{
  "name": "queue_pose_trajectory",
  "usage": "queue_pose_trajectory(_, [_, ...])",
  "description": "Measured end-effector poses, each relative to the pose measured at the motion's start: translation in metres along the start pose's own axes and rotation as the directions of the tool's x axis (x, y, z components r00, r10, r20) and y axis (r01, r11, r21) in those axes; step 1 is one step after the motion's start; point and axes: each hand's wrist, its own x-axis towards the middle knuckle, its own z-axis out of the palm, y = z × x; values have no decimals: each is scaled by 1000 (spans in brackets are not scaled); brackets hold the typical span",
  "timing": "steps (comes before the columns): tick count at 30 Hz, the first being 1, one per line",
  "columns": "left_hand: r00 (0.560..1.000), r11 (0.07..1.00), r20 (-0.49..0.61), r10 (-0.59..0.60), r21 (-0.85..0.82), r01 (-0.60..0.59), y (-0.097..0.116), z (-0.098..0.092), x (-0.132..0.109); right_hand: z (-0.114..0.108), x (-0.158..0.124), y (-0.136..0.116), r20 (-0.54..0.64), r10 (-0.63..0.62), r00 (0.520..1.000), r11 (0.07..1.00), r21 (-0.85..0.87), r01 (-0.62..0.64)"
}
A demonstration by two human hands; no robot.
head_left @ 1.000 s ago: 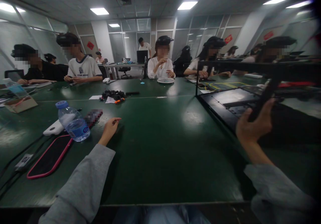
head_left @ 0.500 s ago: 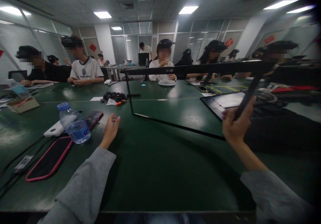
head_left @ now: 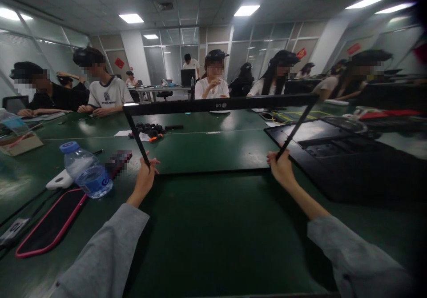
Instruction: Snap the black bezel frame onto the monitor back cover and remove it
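Observation:
A thin black monitor bezel, an open rectangular frame with an LG logo that reads reversed, is held up over the green table. My left hand is closed around its left side bar, near the lower corner. On the opposite side bar my right hand has its fingers wrapped, also low down. The wide logo bar is uppermost and farther from me, while the thin bar lies between my hands. To the right of my right hand lies a dark flat panel, which looks like a monitor's back cover.
Left of my left arm stand a water bottle, a pink-edged phone and a white device with cables. A small black heap with an orange part sits beyond the bezel. Several people in headgear sit around the table.
The bezel has swung from a slanted pose to face me squarely, moving left. My left hand, empty before, now grips its left side; my right hand has moved left with it.

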Motion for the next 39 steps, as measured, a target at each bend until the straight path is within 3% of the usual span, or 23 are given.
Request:
queue_pose_trajectory(6, [999,1000,43,-5,-22,6,-24,8,7,7,2,16,108,40,993,999,-38,-36])
queue_pose_trajectory(10, [997,999,79,-15,33,12,-27,8,9,6,3,13,138,45,989,993,-114,-30])
queue_pose_trajectory(18, [993,923,110,44,376,-83,-19,14,7,-1,1,19,109,37,993,962,-275,-6])
queue_pose_trajectory(23, [986,829,149,-71,559,-25,-20,16,7,4,5,33,117,20,993,937,-348,23])
queue_pose_trajectory(26, [976,815,194,-102,579,-30,-18,15,7,6,6,42,92,17,996,881,-472,28])
queue_pose_trajectory(32, [959,809,241,-146,587,-24,-19,16,9,5,5,45,123,164,979,789,-611,-55])
queue_pose_trajectory(39, [962,815,249,-112,576,-54,-29,20,12,4,7,45,137,190,972,801,-595,-73])
